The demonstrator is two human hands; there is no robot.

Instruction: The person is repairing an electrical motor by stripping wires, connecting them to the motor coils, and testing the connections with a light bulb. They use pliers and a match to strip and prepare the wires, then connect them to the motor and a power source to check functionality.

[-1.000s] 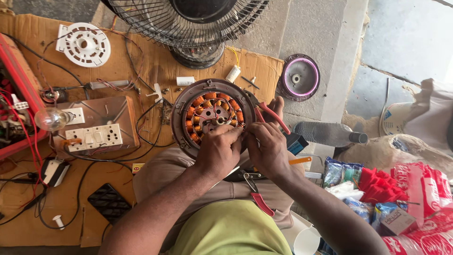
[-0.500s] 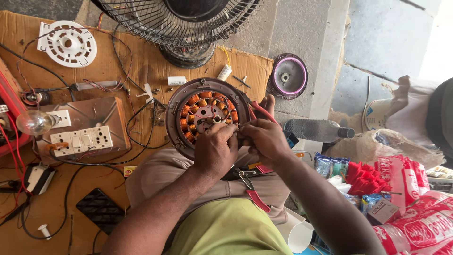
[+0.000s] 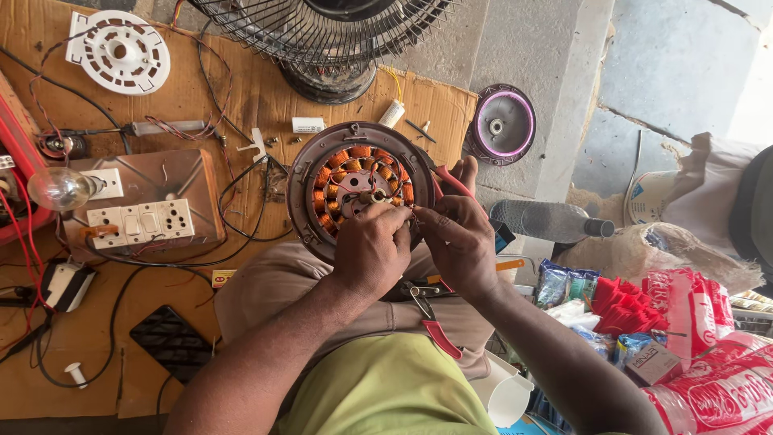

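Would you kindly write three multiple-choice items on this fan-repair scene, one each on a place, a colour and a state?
1. Where does the motor stator rest?
A. on the person's knee
B. on the switch board
C. inside the fan grille

2. What colour are its windings?
A. blue
B. copper-orange
C. green

3. How is the light bulb on the left?
A. shattered
B. lit
C. unlit

Answers:
1. A: the stator sits on the trousered knee under the left hand and right hand.
2. B: the ring of coils shows copper-orange.
3. C: the glass is whole and shows no glow.
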